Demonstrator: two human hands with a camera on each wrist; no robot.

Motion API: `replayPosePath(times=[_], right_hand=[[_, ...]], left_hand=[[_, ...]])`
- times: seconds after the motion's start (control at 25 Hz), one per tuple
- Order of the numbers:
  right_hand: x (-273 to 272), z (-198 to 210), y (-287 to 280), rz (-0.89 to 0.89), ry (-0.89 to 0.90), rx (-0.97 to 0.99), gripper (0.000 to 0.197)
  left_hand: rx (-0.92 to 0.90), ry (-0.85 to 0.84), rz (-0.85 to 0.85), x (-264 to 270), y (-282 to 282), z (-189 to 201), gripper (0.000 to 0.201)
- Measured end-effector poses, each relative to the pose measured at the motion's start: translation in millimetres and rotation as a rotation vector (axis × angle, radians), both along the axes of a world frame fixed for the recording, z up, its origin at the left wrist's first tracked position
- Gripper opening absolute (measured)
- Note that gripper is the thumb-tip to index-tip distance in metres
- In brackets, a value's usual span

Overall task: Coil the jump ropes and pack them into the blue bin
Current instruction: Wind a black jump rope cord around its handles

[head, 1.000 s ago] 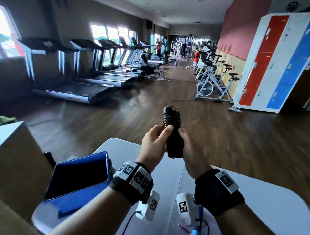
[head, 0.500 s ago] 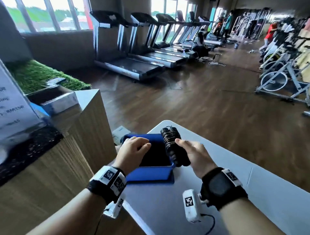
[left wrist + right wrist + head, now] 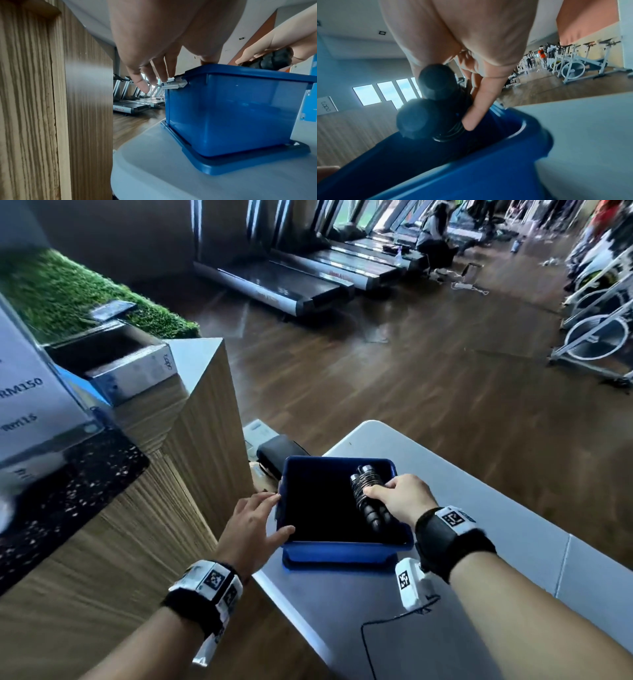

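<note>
From the head view, the blue bin stood on its lid at the corner of a white table, beside a wooden counter; the right hand held the coiled rope over the right side of the bin opening, fingers curled around the two black handles; the left hand lay on the left rim with relaxed, spread fingers, thumb on the near edge.

From the left wrist view, the fingers of the left hand touched the rim near a grey latch; the rope was just above the far rim, gripped by the right hand.

From the right wrist view, the rope showed two round handle ends, cord wound around them; the right hand clasped it inside the bin mouth; treadmills stood far behind.
</note>
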State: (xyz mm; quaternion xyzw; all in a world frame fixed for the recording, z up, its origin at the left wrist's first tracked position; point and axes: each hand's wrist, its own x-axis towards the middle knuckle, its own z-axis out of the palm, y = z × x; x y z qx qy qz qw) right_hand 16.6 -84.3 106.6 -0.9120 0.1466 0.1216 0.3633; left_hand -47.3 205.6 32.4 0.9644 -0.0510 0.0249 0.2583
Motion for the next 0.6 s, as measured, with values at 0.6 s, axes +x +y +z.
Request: replayPosePath(times=[0.6], right_hand=[[41, -79, 100, -0.066, 0.345, 0.413, 0.064]], left_hand=[[-0.071, 0.007, 0.006, -1, -1, -10, 0.075]])
